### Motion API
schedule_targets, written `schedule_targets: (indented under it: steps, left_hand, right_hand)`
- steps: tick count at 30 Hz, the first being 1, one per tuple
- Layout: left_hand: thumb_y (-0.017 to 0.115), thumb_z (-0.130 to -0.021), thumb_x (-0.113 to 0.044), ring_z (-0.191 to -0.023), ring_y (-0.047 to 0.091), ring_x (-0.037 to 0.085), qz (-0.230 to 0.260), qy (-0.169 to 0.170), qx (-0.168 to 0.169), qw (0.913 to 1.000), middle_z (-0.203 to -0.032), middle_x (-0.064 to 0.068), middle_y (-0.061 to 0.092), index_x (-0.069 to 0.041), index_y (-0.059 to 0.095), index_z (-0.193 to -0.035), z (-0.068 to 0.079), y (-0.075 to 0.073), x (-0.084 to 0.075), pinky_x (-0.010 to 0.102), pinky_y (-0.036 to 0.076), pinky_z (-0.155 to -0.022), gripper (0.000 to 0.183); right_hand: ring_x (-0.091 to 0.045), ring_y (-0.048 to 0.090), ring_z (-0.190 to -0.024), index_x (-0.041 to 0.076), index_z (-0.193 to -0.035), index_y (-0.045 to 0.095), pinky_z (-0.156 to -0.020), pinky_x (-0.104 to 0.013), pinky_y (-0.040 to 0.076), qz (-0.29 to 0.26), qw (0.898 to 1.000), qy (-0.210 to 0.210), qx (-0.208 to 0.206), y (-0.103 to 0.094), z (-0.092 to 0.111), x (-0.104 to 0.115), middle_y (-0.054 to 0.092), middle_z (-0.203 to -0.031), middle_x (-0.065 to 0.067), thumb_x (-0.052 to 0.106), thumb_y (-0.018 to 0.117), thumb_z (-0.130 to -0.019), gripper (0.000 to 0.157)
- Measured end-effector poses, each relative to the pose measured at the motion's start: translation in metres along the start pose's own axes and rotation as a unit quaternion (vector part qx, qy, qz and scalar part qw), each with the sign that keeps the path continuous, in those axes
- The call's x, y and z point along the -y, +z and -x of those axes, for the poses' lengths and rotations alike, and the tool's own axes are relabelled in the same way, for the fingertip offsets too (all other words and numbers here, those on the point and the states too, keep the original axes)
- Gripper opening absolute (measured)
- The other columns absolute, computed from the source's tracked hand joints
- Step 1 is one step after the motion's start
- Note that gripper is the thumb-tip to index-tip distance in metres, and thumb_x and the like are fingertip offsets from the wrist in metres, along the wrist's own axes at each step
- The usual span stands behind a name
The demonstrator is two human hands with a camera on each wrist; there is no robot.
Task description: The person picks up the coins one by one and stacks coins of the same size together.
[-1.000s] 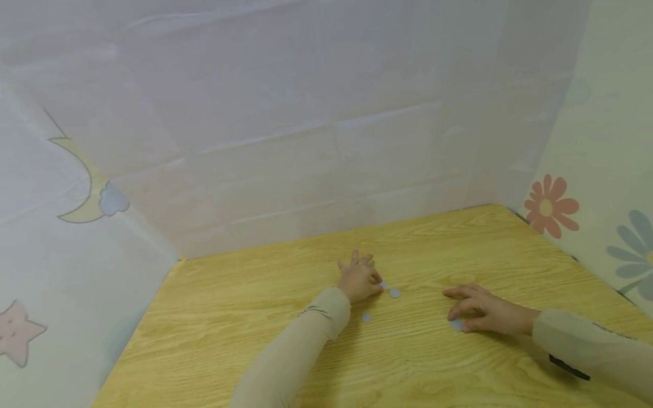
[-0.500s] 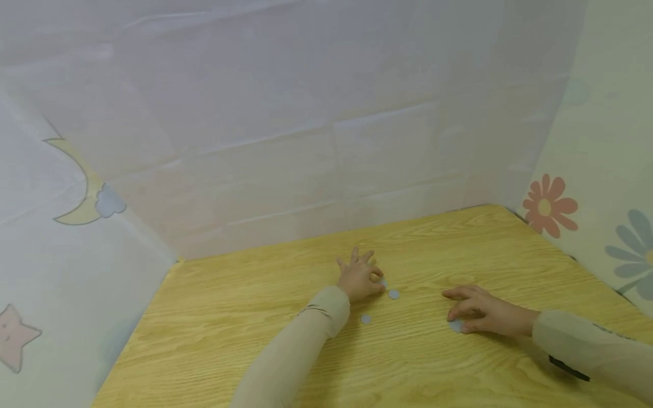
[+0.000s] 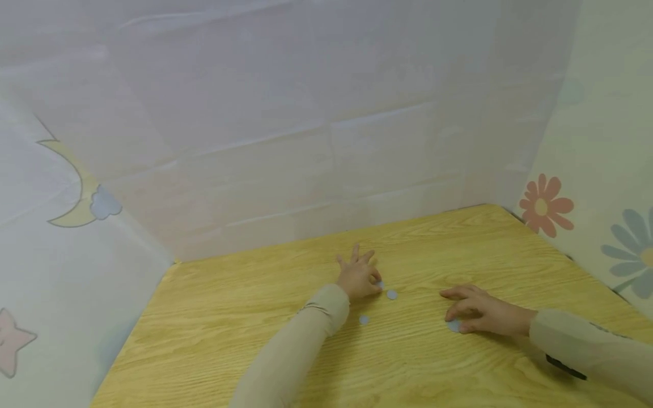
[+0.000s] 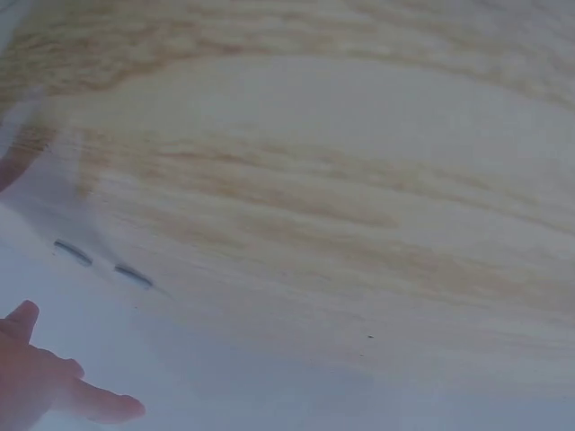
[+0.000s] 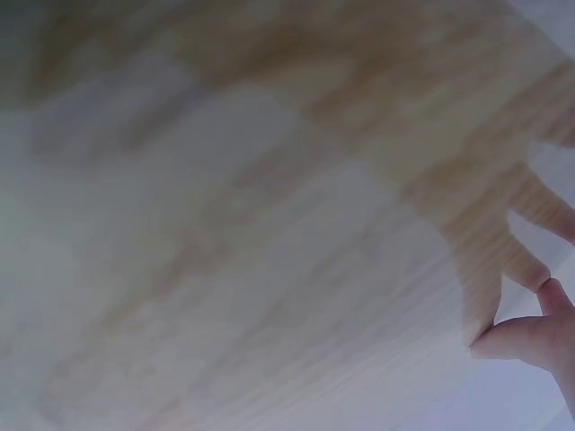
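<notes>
Several pale blue-grey, coin-like flat discs lie on the wood-grained table (image 3: pixel 245 317). With thumb and index finger, my left hand (image 3: pixel 355 277) pinches a small disc (image 3: pixel 380 285) at the table surface; its other fingers are spread. Close by, to the right, is another disc (image 3: pixel 391 294), and a third disc (image 3: pixel 364 320) lies nearer to me. My right hand (image 3: pixel 487 313) has its thumb and a bent finger on a larger disc (image 3: pixel 453 326), partly covering it. In the left wrist view two discs appear as thin slivers, one of them the left disc (image 4: pixel 72 252).
A pale sheet (image 3: pixel 285 141) hangs behind the table, with printed sheets on both sides. These bear a moon (image 3: pixel 76 187), a star and flowers. A dark strip (image 3: pixel 565 367) shows under the right sleeve (image 3: pixel 586 340).
The head view has shifted slightly, moving the scene a little to the left. Both hands stay at the same discs, and the left fingers shift only slightly.
</notes>
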State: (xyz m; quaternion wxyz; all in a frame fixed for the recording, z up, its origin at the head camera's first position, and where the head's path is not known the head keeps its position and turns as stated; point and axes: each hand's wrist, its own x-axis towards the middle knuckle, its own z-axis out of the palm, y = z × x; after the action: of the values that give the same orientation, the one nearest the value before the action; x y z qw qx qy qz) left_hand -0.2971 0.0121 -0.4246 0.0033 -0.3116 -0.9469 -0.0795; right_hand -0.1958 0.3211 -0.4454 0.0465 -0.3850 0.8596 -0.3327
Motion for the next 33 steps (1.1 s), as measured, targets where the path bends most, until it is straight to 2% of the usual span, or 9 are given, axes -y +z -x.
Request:
schedule_targets:
  steps: [5,12,20,23,27,33]
  left_hand:
    - [0.075,-0.085,-0.036,-0.146,0.007,0.040,0.014,-0.002,0.011,0.9998,-0.156,0.007,0.031,-0.021,0.075,-0.100,0.000,-0.002,0.002,0.077,0.013,-0.100,0.022]
    - [0.073,-0.085,-0.038,-0.146,0.007,0.040,0.006,0.015,0.015,0.9998,-0.156,0.008,0.032,-0.021,0.076,-0.098,-0.002,-0.001,0.002,0.077,0.013,-0.100,0.021]
    - [0.072,-0.087,-0.041,-0.146,0.016,0.035,-0.082,0.029,0.017,0.9960,-0.154,0.005,0.036,-0.023,0.076,-0.092,-0.002,-0.007,-0.006,0.071,0.023,-0.103,0.019]
    - [0.071,-0.087,-0.041,-0.146,0.015,0.035,-0.070,0.023,0.016,0.9972,-0.153,0.006,0.037,-0.022,0.077,-0.091,0.001,-0.010,-0.008,0.071,0.021,-0.104,0.020]
    - [0.072,-0.087,-0.041,-0.147,0.012,0.034,-0.025,0.014,0.003,0.9996,-0.153,0.007,0.037,-0.020,0.077,-0.090,0.004,-0.009,-0.005,0.073,0.016,-0.104,0.021]
    - [0.071,-0.087,-0.043,-0.147,0.012,0.035,-0.004,0.026,-0.015,0.9995,-0.153,0.006,0.037,-0.022,0.076,-0.091,0.010,-0.007,-0.003,0.074,0.016,-0.102,0.022]
  right_hand:
    - [0.016,0.010,-0.126,0.028,-0.111,0.067,-0.080,-0.075,0.033,0.006,1.000,-0.001,0.001,-0.001,0.000,0.001,0.040,-0.146,-0.009,0.026,0.067,-0.090,0.021]
    - [0.019,0.008,-0.125,0.028,-0.110,0.067,-0.079,-0.074,0.034,0.008,1.000,-0.004,-0.001,0.000,0.000,0.001,0.041,-0.146,-0.008,0.025,0.067,-0.090,0.020]
    - [0.019,0.008,-0.125,0.026,-0.112,0.067,-0.079,-0.073,0.034,0.009,1.000,-0.007,-0.002,-0.001,-0.001,0.002,0.041,-0.145,-0.011,0.023,0.067,-0.090,0.022]
    - [0.019,0.008,-0.125,0.026,-0.111,0.067,-0.079,-0.075,0.033,0.008,1.000,-0.009,-0.002,-0.001,-0.002,0.003,0.041,-0.146,-0.011,0.023,0.067,-0.090,0.021]
    - [0.019,0.007,-0.125,0.026,-0.111,0.067,-0.078,-0.075,0.033,0.007,1.000,-0.013,-0.003,-0.001,-0.002,0.004,0.041,-0.147,-0.007,0.021,0.067,-0.090,0.022]
    - [0.019,0.007,-0.125,0.027,-0.111,0.067,-0.077,-0.075,0.034,0.013,1.000,-0.020,-0.009,-0.001,0.000,0.002,0.040,-0.147,-0.002,0.019,0.069,-0.089,0.023]
